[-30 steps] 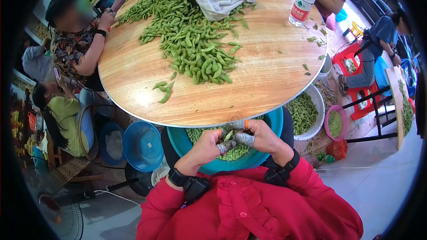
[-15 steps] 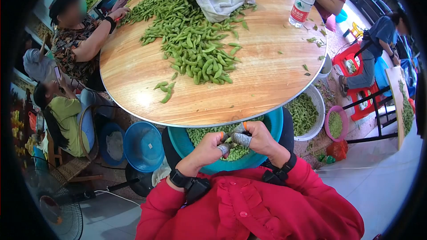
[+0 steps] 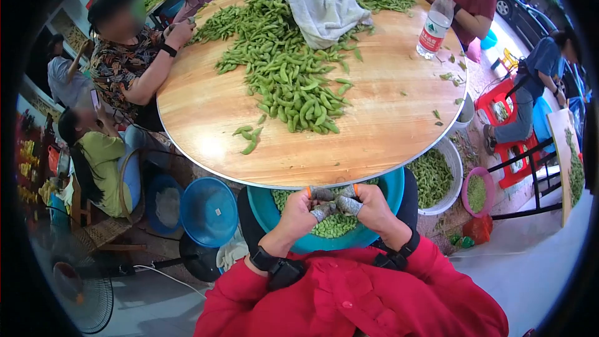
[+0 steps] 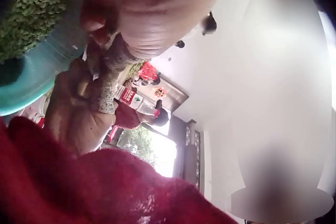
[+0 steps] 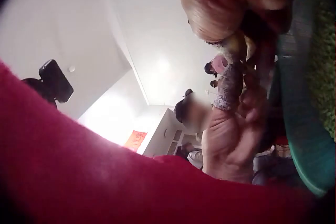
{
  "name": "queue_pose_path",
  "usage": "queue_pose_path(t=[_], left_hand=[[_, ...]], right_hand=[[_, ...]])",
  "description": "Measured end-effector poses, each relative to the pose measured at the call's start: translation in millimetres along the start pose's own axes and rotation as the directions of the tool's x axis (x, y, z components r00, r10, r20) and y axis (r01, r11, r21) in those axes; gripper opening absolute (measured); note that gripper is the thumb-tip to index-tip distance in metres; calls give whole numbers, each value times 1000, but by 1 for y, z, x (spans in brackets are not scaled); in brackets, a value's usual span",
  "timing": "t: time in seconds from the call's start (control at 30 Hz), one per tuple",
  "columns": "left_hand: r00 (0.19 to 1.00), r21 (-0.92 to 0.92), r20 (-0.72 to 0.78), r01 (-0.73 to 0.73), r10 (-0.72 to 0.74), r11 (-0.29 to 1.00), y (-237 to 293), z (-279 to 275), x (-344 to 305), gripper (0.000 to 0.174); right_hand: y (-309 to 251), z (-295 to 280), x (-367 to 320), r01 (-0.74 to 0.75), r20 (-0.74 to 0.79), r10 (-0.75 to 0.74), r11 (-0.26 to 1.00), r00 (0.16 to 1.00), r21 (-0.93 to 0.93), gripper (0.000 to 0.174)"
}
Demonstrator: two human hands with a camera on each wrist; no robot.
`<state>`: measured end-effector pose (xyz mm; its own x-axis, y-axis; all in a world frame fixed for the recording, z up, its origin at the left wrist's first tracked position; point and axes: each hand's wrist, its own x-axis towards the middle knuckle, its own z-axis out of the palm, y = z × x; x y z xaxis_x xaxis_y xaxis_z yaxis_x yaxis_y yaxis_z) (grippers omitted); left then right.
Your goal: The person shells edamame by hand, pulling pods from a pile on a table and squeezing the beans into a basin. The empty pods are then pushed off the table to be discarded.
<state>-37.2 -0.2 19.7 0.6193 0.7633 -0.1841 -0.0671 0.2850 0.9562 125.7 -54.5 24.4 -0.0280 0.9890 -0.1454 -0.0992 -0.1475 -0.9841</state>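
Over the teal basin, my left hand and right hand meet at their fingertips, thumbs and fingers bent. Grey tape wraps the thumbs and fingers, with orange bands at some edges. Between them the hands pinch a small soybean pod, mostly hidden by the fingers; a yellowish bit of it shows in the right wrist view. Shelled green soybeans lie in the basin below. In the left wrist view the beans fill the basin beside the hands.
A round wooden table borders the basin, bearing heaped pods, a grey towel and a water bottle. Blue basins stand left; a white basket of pods and pink basin stand right. Other people sit around.
The head view has shifted, so the table and basins appear lower and farther right. My hands stay together over the basin; the green pod seen between them earlier is now mostly covered.
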Motion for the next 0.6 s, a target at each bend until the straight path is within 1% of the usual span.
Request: queue_pose_path(t=[0.07,0.1,0.2,0.23,0.3,0.33,0.37,0.4,0.43,0.47,0.5,0.53,0.57,0.6], left_hand=[[1000,14,23,10,-10,1000,-3,-2,0,23],[999,-95,-13,34,-36,995,-2,2,-3,27],[999,-69,-52,12,-16,998,-13,2,-5,29],[1000,31,-19,3,-3,1000,-13,2,-5,27],[999,229,51,-25,13,973,-9,2,-7,23],[998,384,39,-51,39,922,2,3,-9,21],[997,527,30,-73,68,847,20,4,-12,19],[995,655,26,-91,98,750,32,2,-11,18],[986,662,8,-132,169,738,34,-7,-5,14],[973,685,-112,-70,199,725,43,-12,1,15],[946,715,-117,-130,301,687,52,-23,12,15],[897,783,-165,-134,410,607,57,-33,27,13],[850,820,-233,-89,472,566,67,-40,41,11],[825,875,-274,1,493,484,73,-48,57,12]], right_hand=[[6,-2,-1,-44,38,45,999,998,-13,11],[-2,2,-2,-17,40,16,1000,999,24,12],[-6,3,-4,9,20,-6,986,1000,-166,11],[-4,-2,-5,45,13,-44,949,999,-313,9],[-3,-25,-11,89,-84,-140,894,987,-439,8],[-3,-40,-16,102,-130,-190,860,973,-500,8],[-5,-60,-21,47,-285,-224,854,932,-518,7],[-7,-83,-27,-10,-431,-257,850,865,-527,7],[-3,-112,-37,-140,-480,-348,675,805,-724,13],[35,-160,-45,-249,-590,-303,697,748,-673,20],[45,-179,-53,-166,-634,-386,754,670,-635,20],[35,-190,-66,-230,-615,-373,695,695,-682,20],[41,-205,-75,-288,-742,-154,855,652,-431,17],[40,-205,-80,-238,-761,-87,922,643,-306,14]])
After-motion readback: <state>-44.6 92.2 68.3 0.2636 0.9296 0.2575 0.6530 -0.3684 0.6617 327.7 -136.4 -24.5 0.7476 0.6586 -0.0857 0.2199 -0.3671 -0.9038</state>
